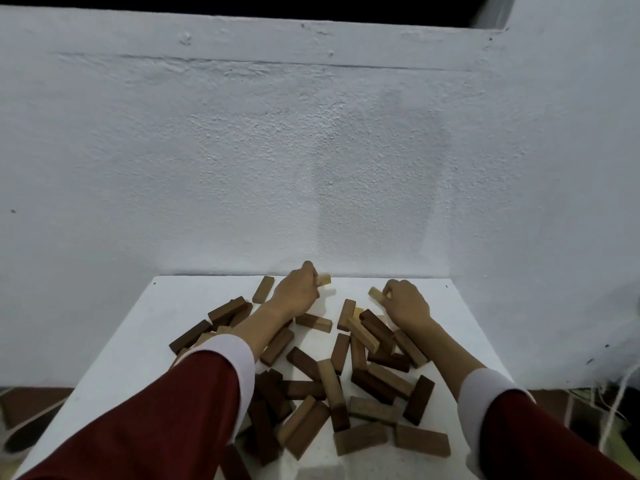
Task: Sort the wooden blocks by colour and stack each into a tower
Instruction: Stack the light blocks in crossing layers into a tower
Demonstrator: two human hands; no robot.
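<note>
Wooden blocks (332,372) lie in a mixed heap of pale, mid-brown and dark pieces across the white table (138,327). The left hand (298,289) pinches a pale block (325,280) at the far edge; the right hand (405,303) pinches another pale block (376,294). Each piece appears rigid, light and smooth-faced. Grip is best taken across the long sides, near mid-length.
</note>
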